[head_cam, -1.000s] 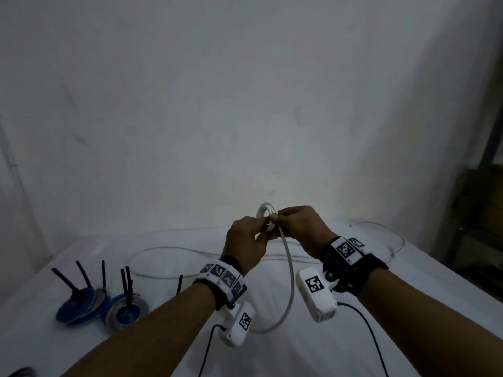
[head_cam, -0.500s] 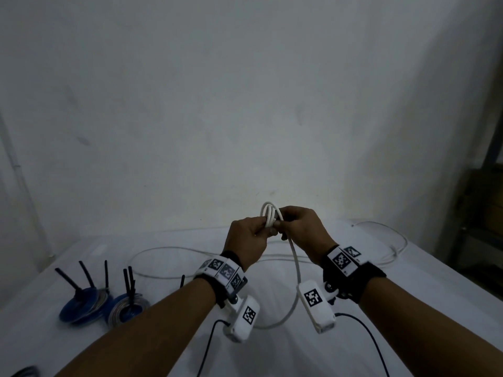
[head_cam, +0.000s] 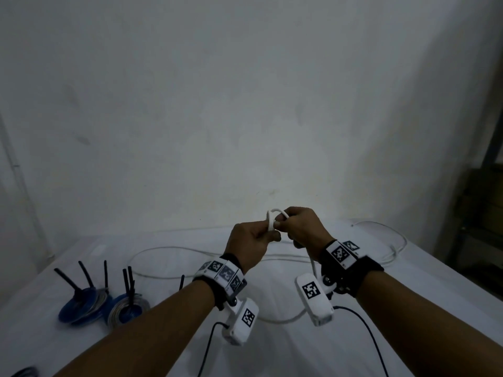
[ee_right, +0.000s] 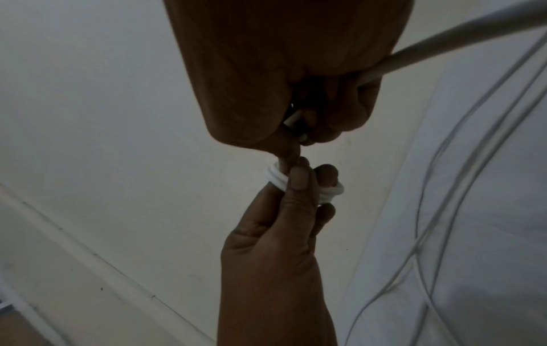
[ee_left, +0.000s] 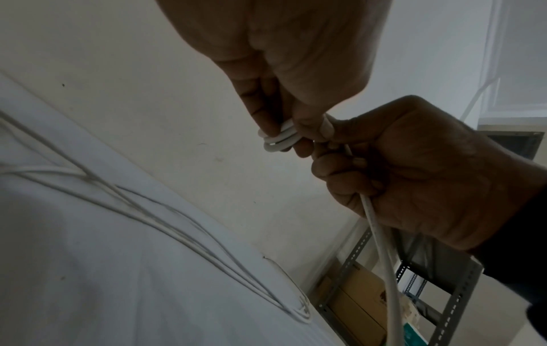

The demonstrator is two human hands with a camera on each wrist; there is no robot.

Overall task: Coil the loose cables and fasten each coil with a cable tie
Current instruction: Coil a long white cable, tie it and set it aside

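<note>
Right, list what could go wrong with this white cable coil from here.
1. The coil is very tight and held only by a pinch of the left hand; the loops could spring apart if the fingers slip.
2. Much loose cable still trails across the table; as the right hand feeds it, it may snag or tangle.
3. No cable tie is in either hand, so reaching for one may loosen the coil.

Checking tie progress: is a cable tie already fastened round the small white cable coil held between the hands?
No: the small white cable coil shows only bare loops pinched by the left hand.
</note>
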